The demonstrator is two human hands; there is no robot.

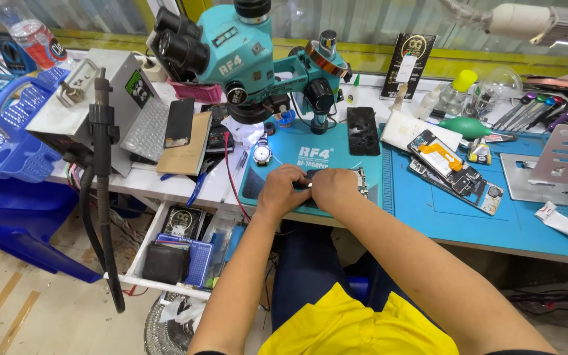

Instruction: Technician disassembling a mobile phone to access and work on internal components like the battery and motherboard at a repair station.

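Note:
Both my hands meet over an opened phone (361,182) lying on the teal mat (284,167) under the turquoise microscope (244,52). My left hand (281,190) and my right hand (333,189) pinch a small pale part (309,185) between their fingertips, just above the phone. Most of the phone is hidden beneath my hands; only its right edge shows. A wristwatch (262,152) lies on the mat to the left of my hands.
Two opened phones (455,169) lie on the blue mat (494,217) to the right, near a metal stand (560,161) and a white tube (563,222). A hot-air station (93,112) with its black hose stands left. An open drawer (179,246) sits below the bench.

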